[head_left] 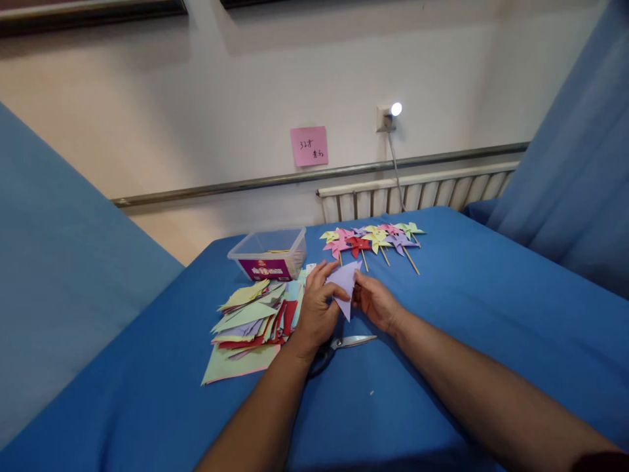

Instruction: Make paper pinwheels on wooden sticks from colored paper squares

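Observation:
A lavender sheet of paper [345,280], pointed at its lower end, is held up between both hands above the table. My left hand [320,301] grips its left side, thumb laid across the front. On the right edge, the fingers of my right hand [376,300] pinch the paper; their tips are partly hidden. Beneath the hands lies a pair of scissors [351,341] with dark handles, blades pointing right. Left of my left hand sits a loose stack of coloured paper pieces [253,321] in green, yellow, red and lavender.
Behind the stack stands a clear plastic box [265,252] with a purple label and sticks inside. Several finished paper pinwheels [376,239] on sticks lie at the back. A blue cloth [466,328] covers the table. Blue curtains [570,170] hang at both sides.

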`<state>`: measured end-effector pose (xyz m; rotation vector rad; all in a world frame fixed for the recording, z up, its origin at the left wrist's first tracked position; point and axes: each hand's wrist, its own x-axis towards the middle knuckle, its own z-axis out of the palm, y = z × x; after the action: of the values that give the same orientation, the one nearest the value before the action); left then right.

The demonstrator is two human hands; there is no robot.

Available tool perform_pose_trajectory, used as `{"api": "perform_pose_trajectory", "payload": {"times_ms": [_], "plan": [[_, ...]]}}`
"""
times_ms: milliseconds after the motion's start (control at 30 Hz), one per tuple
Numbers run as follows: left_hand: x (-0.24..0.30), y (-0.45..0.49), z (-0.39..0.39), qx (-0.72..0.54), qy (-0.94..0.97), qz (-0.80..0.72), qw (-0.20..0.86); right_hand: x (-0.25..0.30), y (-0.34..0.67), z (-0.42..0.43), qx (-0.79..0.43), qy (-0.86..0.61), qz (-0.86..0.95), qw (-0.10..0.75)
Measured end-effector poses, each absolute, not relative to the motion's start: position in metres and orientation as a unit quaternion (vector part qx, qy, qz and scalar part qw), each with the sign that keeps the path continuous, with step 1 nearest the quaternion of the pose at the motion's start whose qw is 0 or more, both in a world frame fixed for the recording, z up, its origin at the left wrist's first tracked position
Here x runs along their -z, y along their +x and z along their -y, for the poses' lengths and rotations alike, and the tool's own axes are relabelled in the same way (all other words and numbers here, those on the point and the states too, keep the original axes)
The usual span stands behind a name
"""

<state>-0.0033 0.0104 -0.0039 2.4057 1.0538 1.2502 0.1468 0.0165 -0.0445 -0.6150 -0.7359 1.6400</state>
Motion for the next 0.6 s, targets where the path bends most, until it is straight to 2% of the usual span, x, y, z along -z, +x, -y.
{"api": "perform_pose_trajectory", "payload": {"times_ms": [233,367,467,600], "plan": [[0.010,-0.001,-0.015,-0.456,0.785,-0.376,0.187,0.046,0.149,-0.019,-0.651,-0.312,0.337,0.605],[0.013,0.003,-0.019,-0.525,0.668,-0.416,0.325,0.049,0.148,-0.022,-0.627,-0.334,0.333,0.620],[0.016,0.005,-0.022,-0.530,0.602,-0.423,0.421,0.048,0.148,-0.021,-0.624,-0.323,0.335,0.628],[0.018,0.005,-0.023,-0.493,0.608,-0.464,0.415,0.045,0.146,-0.020,-0.641,-0.311,0.330,0.620]]}}
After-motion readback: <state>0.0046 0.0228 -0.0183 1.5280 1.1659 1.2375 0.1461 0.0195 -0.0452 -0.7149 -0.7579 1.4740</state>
